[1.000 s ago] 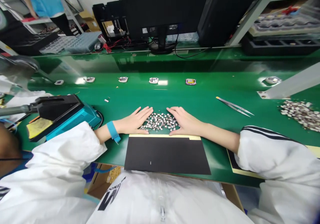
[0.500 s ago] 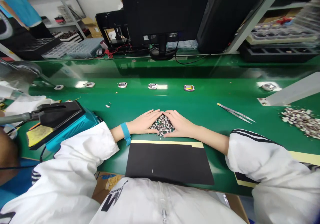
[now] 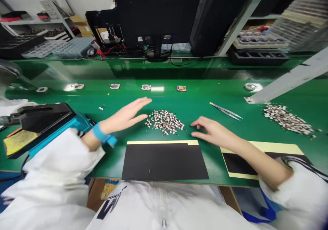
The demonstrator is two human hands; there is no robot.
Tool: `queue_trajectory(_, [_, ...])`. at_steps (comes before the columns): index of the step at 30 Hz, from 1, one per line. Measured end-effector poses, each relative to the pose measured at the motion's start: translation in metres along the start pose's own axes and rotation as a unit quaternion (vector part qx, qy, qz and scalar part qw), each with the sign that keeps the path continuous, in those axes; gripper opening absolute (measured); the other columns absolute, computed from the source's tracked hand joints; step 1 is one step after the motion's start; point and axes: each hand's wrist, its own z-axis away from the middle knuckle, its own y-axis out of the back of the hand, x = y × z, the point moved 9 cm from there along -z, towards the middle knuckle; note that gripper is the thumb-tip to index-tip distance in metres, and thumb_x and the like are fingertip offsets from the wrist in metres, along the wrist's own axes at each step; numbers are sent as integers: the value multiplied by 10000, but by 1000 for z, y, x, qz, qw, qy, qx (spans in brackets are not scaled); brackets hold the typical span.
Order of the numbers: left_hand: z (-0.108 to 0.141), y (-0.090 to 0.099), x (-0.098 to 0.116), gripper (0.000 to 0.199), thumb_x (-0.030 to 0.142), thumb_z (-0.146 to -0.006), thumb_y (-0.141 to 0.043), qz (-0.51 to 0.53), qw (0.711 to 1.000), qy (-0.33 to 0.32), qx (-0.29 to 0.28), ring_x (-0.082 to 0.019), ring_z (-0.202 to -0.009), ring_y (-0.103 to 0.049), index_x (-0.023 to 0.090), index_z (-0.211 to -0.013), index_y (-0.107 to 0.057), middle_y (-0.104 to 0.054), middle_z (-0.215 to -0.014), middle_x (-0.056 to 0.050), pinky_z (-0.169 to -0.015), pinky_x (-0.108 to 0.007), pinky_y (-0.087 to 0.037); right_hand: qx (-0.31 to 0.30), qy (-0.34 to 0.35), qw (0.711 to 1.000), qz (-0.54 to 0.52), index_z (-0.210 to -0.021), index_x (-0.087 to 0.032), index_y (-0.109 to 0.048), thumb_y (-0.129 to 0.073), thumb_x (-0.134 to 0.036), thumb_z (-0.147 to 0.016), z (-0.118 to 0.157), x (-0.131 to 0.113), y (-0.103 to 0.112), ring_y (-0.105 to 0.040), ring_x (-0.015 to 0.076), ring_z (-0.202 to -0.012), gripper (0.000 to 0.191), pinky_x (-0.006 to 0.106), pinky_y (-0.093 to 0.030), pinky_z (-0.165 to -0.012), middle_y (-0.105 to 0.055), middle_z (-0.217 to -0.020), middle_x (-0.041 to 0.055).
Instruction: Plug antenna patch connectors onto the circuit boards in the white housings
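Flanking a loose heap of small, squarish silvery pieces (image 3: 166, 121) on the glossy green table (image 3: 189, 102), left hand (image 3: 126, 115) and right hand (image 3: 211, 131) stand apart.
Left grip is wide, right grip narrower. A flat black rectangular sheet (image 3: 165, 161), yellow-edged, reaches the table's front edge; slim steel tweezers (image 3: 226, 111) lie beyond the right hand, short of a slanting pale metal post (image 3: 289, 74).

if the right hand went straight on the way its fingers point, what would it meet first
Probably the pile of small parts between the hands, just ahead of the right hand; the hand's height is unclear, so it might pass above.
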Motion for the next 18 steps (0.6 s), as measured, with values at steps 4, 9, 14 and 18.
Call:
queue_trajectory(4, [71,-10,15,540,491,-859,-371,-42,997,63,-32,-199,-1204,-341,189,-1301,-298,-376,-1303,-64,-1015,-329,-312,-47,-18,999,11,-1120,-159,-461,-501,-581,-742,40,-7,-14,-507,195,-940,568,322,-462,-787,-483,-1053,87])
queue_trajectory(9, [110,-78,50,615,524,-837,-382,-75,988,8,-134,-289,-1301,-117,301,-1354,-132,-125,-1421,-38,-1032,-530,-183,4,-54,998,25,-1188,-217,-417,-457,-594,-763,82,20,5,-491,200,-979,570,335,-460,-794,-441,-1163,83])
queue_trajectory(14, [112,-115,69,663,437,-830,-465,-97,980,-53,-164,-302,-1303,-87,334,-1351,-68,-76,-1426,-23,-1014,-601,-86,-11,-93,986,139,-1329,-314,-201,-655,-484,-643,162,62,-3,-468,272,-1007,840,422,-436,-815,-299,-1349,59])
queue_trajectory(18, [112,-123,73,657,349,-838,-477,-100,980,-76,-156,-285,-1304,-102,332,-1352,-69,-94,-1424,-17,-1027,-582,-69,81,-122,973,180,-1290,-323,-244,-514,-281,-742,208,59,-9,-528,266,-885,613,425,-464,-682,-373,-1302,65])
